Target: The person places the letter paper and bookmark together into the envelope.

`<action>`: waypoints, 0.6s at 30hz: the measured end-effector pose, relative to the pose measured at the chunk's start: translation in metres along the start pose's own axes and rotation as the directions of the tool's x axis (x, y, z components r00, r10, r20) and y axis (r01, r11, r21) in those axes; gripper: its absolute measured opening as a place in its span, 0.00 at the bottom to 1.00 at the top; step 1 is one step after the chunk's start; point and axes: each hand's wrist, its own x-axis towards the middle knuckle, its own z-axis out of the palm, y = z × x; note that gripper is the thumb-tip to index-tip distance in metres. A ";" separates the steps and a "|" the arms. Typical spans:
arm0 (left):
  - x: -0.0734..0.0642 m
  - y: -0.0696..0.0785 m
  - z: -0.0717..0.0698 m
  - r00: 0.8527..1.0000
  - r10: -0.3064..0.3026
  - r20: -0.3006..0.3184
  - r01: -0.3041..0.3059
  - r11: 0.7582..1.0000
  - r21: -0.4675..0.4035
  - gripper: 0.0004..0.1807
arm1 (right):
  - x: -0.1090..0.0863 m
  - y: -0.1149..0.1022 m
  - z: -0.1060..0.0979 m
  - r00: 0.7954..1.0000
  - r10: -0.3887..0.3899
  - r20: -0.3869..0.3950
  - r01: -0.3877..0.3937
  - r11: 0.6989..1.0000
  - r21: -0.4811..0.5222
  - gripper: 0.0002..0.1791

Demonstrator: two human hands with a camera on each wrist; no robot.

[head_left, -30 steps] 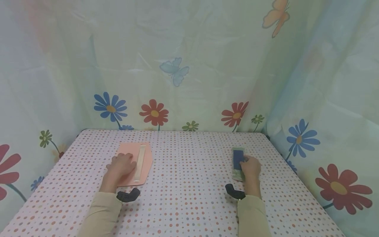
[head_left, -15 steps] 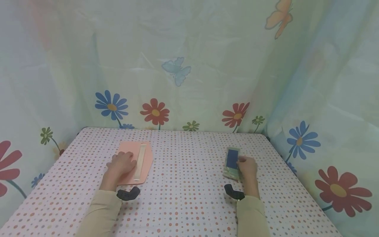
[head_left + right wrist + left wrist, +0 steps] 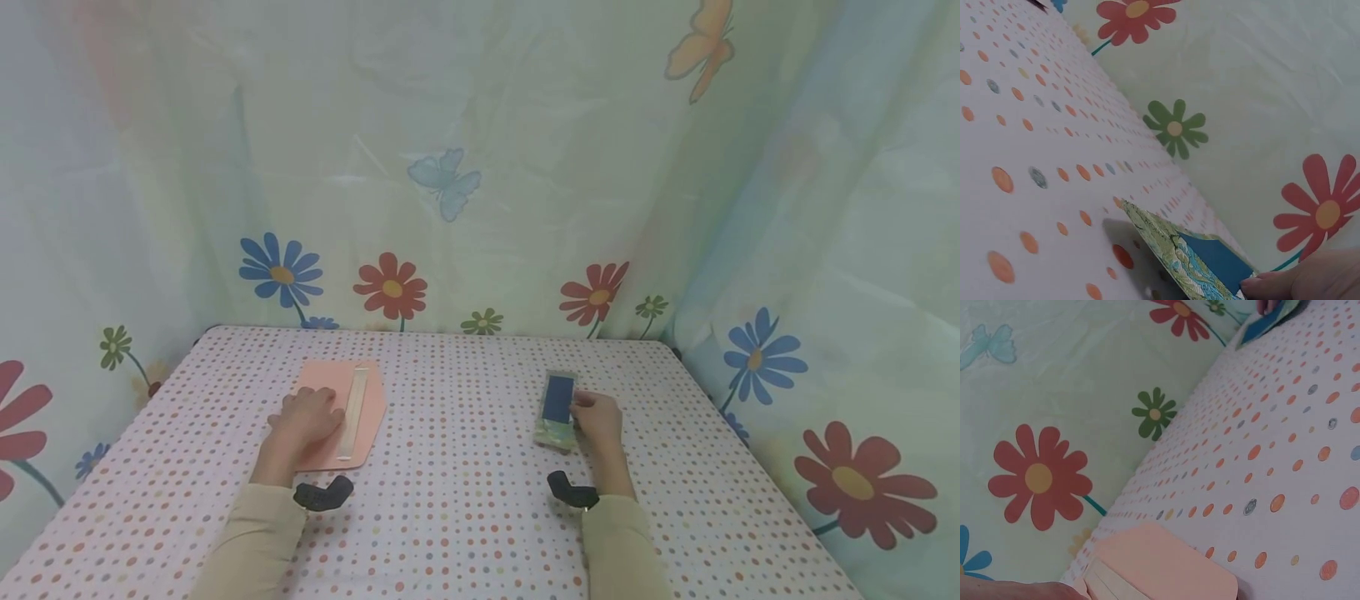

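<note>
At the left of the table lies a flat peach-pink card (image 3: 369, 425) with cut corners and a narrow cream strip (image 3: 352, 412) along it. My left hand (image 3: 307, 417) rests on its left part, fingers relaxed, thumb near the strip; some fingertips are hidden. On the right, my right hand (image 3: 600, 417) pinches the right edge of a thin rectangular piece with a green patterned border and a plain dark blue panel (image 3: 558, 400). In the right wrist view the thumb (image 3: 1266, 284) lies on the blue panel, and the piece (image 3: 1179, 259) tilts up with a shadow below it.
A white table (image 3: 465, 467) with coloured dots carries both items. Flower-printed curtains (image 3: 510, 167) stand behind it and at both sides. A black wrist mount (image 3: 324, 493) sits at the left wrist, another black mount (image 3: 572, 490) at the right.
My right hand has moved left toward the middle of the table with the green-and-blue piece in its grip. The left hand and the pink card have stayed in place.
</note>
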 end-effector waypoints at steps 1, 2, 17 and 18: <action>0.000 -0.001 0.000 1.000 -0.002 0.001 0.002 1.000 -0.001 0.28 | -0.001 -0.002 0.002 1.000 -0.008 0.006 0.008 1.000 0.000 0.21; 0.000 -0.001 0.001 1.000 -0.002 0.001 0.002 1.000 -0.001 0.28 | -0.002 -0.004 0.004 1.000 -0.012 0.015 0.012 1.000 0.007 0.21; 0.001 0.000 0.000 1.000 -0.004 0.006 0.004 1.000 0.001 0.28 | -0.023 -0.040 0.041 0.988 -0.142 0.061 0.143 0.990 0.002 0.20; 0.000 0.000 0.000 1.000 -0.004 0.006 0.004 1.000 0.000 0.28 | -0.025 -0.042 0.044 0.986 -0.155 0.060 0.155 0.988 0.002 0.20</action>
